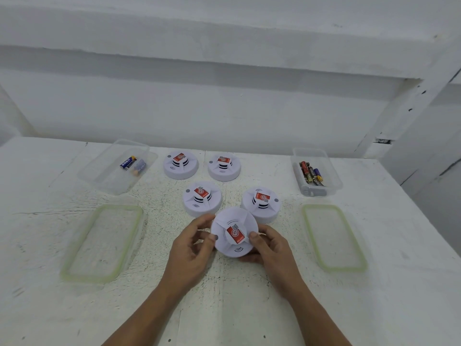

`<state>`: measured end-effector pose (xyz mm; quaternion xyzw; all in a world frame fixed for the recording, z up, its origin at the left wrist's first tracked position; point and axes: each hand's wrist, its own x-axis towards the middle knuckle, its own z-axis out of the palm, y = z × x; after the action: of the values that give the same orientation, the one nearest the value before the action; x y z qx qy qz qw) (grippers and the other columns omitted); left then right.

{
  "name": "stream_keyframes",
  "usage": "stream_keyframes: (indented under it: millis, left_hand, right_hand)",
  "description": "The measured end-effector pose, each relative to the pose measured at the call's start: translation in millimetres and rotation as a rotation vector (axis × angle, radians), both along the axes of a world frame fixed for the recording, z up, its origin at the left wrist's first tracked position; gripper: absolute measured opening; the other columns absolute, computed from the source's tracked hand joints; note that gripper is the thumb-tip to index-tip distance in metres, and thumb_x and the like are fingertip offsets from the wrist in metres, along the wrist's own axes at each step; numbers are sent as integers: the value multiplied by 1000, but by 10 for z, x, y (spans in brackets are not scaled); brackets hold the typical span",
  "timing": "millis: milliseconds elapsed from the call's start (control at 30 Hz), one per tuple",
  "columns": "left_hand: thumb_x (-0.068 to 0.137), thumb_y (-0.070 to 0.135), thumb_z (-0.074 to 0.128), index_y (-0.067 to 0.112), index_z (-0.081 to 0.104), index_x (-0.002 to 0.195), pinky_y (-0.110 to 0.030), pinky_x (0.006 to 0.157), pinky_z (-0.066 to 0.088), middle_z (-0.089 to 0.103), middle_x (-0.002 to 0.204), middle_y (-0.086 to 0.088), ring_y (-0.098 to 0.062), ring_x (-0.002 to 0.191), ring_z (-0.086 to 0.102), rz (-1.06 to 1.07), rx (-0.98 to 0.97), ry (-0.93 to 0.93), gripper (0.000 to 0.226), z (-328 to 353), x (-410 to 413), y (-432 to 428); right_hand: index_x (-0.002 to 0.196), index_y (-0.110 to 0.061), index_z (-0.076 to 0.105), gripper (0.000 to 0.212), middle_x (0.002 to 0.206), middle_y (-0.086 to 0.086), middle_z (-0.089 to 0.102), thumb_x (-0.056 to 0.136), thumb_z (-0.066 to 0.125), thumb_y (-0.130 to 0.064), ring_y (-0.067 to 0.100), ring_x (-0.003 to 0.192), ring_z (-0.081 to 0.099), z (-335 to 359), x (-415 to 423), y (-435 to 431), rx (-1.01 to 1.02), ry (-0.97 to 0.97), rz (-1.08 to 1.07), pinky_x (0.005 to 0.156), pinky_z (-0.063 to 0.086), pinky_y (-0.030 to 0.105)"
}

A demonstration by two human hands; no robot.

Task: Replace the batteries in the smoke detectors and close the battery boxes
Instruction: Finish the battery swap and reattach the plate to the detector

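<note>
A person's left hand [193, 248] and right hand [270, 248] are gripping a white smoke detector [234, 236] by its rim, fingers curled around both sides, at the near middle of the white table [399, 221]. Four more detectors [202, 198] are sitting just behind it, flanked by a left battery box [99, 176] and a right battery box [331, 181].
</note>
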<state>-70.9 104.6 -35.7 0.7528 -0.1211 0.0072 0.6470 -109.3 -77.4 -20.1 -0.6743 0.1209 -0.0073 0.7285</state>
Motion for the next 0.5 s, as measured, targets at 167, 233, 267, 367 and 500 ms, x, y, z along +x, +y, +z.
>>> stream_keyframes:
  millis: [167, 233, 267, 367, 500]
  left_hand:
    - [88, 22, 55, 29, 61, 113, -36, 74, 59, 68, 106, 8, -20, 94, 65, 35, -21, -27, 27, 37, -21, -46]
    - [88, 22, 54, 27, 61, 109, -33, 74, 58, 68, 103, 10, -18, 94, 65, 50, -35, -45, 23, 156, 25, -97]
    - [88, 22, 55, 26, 61, 107, -31, 75, 58, 68, 102, 12, -15, 95, 65, 51, -36, -55, 21, 237, 85, -138]
    - [93, 16, 55, 24, 61, 108, -30, 80, 57, 67, 103, 14, -8, 97, 65, 32, -11, -47, 18, 468, 373, -312]
    - [92, 11, 53, 31, 62, 109, -37, 87, 56, 66, 109, 13, -9, 98, 65, 20, -18, 40, 28, 642, 914, -683]
  right_hand:
    - [118, -21, 57, 26, 93, 10, 74, 93, 56, -11, 24, 88, 71, 32, -33, 35, -32, -65, 5, 74, 60, 40]
    - [120, -22, 53, 31, 93, 9, 75, 93, 57, -10, 25, 88, 71, 108, 10, 13, -39, -89, 2, 75, 59, 42]
    - [120, -22, 52, 31, 94, 9, 75, 92, 57, -9, 24, 88, 71, 164, 58, -18, -45, -111, -12, 74, 59, 40]
    - [114, -22, 55, 27, 94, 8, 73, 91, 58, -7, 20, 83, 71, 353, 310, -167, -86, -162, -106, 68, 59, 33]
    - [114, -25, 58, 27, 99, 4, 68, 88, 61, -20, 18, 83, 71, 511, 803, -405, -236, -138, -223, 69, 60, 38]
